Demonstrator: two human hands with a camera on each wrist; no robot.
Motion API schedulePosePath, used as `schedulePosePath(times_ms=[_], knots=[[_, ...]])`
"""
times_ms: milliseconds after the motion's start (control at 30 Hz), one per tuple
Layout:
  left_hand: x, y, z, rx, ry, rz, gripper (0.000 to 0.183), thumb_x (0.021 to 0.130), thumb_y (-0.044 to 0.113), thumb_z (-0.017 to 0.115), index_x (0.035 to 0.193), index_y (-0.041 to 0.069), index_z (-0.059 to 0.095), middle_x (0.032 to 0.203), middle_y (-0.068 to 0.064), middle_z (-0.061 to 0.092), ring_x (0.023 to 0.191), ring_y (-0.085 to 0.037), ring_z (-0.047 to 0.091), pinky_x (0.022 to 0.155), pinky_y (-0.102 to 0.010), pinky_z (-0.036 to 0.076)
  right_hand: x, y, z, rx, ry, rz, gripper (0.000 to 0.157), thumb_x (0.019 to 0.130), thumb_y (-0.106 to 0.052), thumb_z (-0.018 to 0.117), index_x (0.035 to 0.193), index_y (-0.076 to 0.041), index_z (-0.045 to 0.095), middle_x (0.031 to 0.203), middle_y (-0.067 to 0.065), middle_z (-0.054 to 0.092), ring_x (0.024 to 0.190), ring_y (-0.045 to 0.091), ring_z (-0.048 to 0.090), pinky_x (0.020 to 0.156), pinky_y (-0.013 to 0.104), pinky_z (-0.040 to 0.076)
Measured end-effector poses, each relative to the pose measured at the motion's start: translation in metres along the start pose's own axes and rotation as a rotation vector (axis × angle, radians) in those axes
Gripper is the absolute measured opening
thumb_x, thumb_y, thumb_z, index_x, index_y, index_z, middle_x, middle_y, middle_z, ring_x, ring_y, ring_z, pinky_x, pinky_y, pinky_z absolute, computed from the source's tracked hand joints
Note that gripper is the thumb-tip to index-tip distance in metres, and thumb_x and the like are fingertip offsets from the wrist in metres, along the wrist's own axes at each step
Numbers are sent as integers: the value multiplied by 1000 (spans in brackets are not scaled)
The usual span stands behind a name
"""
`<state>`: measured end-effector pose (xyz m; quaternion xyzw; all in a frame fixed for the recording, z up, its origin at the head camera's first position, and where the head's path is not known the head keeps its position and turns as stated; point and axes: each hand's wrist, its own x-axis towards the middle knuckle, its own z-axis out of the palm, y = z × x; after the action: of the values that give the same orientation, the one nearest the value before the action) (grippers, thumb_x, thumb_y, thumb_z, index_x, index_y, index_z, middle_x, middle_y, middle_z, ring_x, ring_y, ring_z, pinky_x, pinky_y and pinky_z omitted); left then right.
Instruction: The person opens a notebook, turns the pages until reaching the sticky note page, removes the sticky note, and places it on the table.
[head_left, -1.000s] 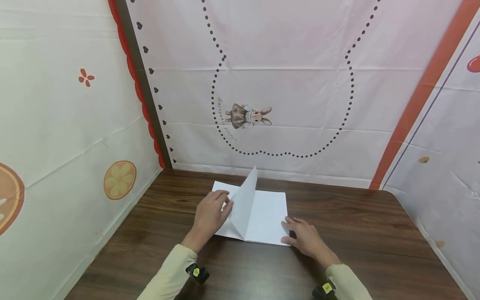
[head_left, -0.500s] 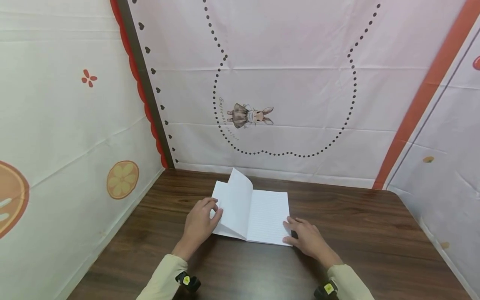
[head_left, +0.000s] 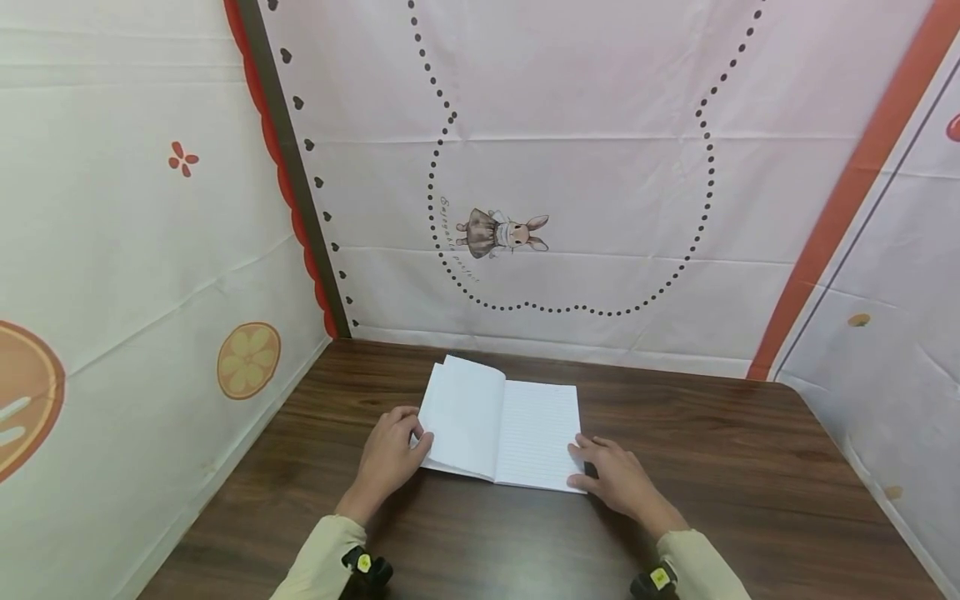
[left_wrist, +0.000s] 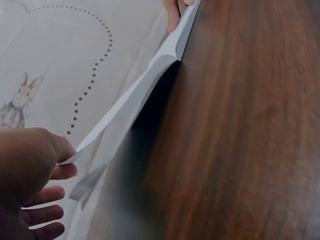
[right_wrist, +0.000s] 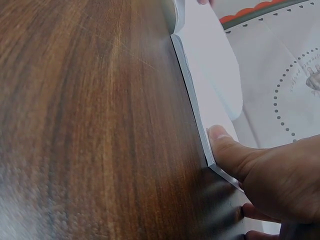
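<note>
An open lined notebook (head_left: 532, 429) lies on the dark wooden table (head_left: 720, 467). My left hand (head_left: 390, 454) sits at the book's left edge and pinches the outer edge of a turned page (head_left: 465, 412), which lies low over the left side. In the left wrist view the thumb (left_wrist: 52, 147) is on top of that page edge (left_wrist: 130, 100) and the fingers are beneath it. My right hand (head_left: 611, 475) rests flat at the book's lower right corner. Its thumb (right_wrist: 225, 145) presses against the notebook's edge (right_wrist: 210, 75).
Cloth walls close in the table on three sides: a bunny print (head_left: 498, 232) at the back, orange slices (head_left: 249, 360) on the left, an orange stripe (head_left: 832, 208) at the right. Bare wood lies to the right of the book and in front of it.
The page that stood upright over the spine has come down to the left and lies nearly flat. My left hand moved left and towards me with it. The right hand stayed put.
</note>
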<state>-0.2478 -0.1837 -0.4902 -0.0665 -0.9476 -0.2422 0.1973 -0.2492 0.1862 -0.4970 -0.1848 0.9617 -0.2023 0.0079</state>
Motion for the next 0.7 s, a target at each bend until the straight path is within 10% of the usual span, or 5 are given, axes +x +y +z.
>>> schedulePosePath(times_ms=[700], knots=[[-7,-21,20,124,-133,-65,24,88,21,73,71,16,57,126,-18,66,115,-38,59,94,-53,49,-2,2,3,29,17,-3,58,87,-32,81,137,-6,66,149,15,55,136,45,49,105,71,38]])
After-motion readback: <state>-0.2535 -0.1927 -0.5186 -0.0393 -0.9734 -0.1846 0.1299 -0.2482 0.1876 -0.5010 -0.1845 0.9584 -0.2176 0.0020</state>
